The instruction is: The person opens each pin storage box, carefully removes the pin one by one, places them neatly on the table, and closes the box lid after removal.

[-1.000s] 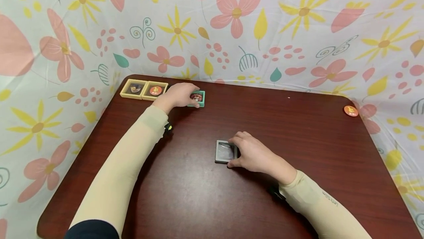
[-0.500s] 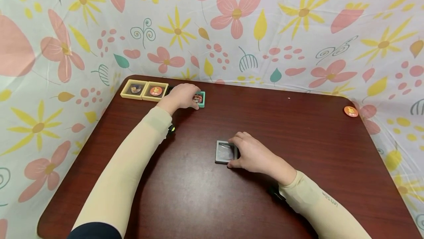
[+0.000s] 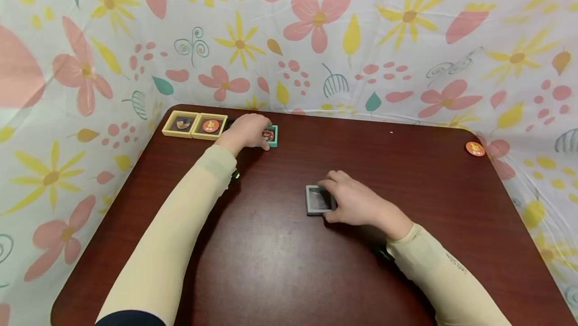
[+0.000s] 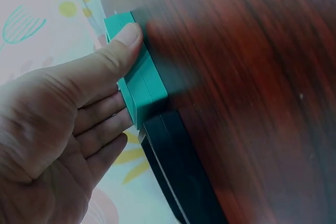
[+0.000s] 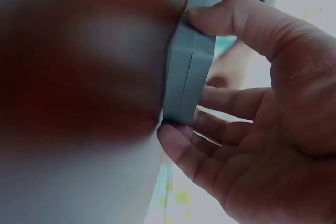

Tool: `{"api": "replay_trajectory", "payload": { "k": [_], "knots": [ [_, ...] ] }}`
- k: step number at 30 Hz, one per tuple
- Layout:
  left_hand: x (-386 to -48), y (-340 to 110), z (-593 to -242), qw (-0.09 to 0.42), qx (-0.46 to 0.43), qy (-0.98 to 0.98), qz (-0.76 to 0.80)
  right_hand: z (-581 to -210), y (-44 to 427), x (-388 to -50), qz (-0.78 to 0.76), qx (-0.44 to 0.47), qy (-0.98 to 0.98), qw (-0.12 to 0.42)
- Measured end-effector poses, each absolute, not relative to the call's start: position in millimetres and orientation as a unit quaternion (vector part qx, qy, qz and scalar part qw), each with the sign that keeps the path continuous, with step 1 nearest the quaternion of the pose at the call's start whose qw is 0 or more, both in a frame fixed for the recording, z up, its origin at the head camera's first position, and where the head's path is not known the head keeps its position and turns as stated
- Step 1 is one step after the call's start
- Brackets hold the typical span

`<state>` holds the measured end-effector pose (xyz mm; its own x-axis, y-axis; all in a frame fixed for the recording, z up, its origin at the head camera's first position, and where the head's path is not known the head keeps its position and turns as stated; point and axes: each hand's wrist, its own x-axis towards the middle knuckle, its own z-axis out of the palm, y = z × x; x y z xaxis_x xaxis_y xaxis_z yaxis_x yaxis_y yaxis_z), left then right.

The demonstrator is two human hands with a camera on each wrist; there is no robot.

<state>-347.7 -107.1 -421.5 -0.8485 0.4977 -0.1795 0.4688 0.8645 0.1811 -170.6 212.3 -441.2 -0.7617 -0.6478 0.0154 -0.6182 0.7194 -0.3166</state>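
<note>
At the back left, my left hand (image 3: 247, 133) pinches a teal square display case (image 3: 272, 135) with a round red picture inside. In the left wrist view the thumb lies on the side of the teal case (image 4: 144, 85), which stands end to end with a black case (image 4: 184, 174). Near the middle of the table, my right hand (image 3: 354, 199) grips a grey square case (image 3: 314, 200) with a clear window by opposite edges. The right wrist view shows thumb and fingers around the grey case (image 5: 186, 72); whether it touches the table is unclear.
Two yellow frames, one with a dark blue and gold piece (image 3: 173, 124) and one with an orange badge (image 3: 202, 126), sit side by side at the back left corner. An orange round badge (image 3: 475, 149) lies near the right edge. Flowered cloth (image 3: 289, 40) hangs behind the table.
My right hand has carried the grey case a little right and away from me. The left hand shifted slightly right over the teal case, which stays in place.
</note>
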Motion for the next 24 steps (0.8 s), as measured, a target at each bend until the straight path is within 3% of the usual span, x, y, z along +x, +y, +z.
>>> {"api": "replay_trajectory", "payload": {
  "k": [6,17,24],
  "knots": [
    [-347,-104,-417,0.111,0.255,0.96,0.032,-439,266,-209,-0.148,-0.276,0.949,0.029],
    [-349,-94,-416,0.123,0.249,0.961,0.014,-436,403,-262,-0.103,-0.185,0.976,0.048],
    [-347,-91,-411,0.131,0.242,0.962,0.007,-435,480,-291,-0.083,-0.134,0.982,0.107]
  ]
}}
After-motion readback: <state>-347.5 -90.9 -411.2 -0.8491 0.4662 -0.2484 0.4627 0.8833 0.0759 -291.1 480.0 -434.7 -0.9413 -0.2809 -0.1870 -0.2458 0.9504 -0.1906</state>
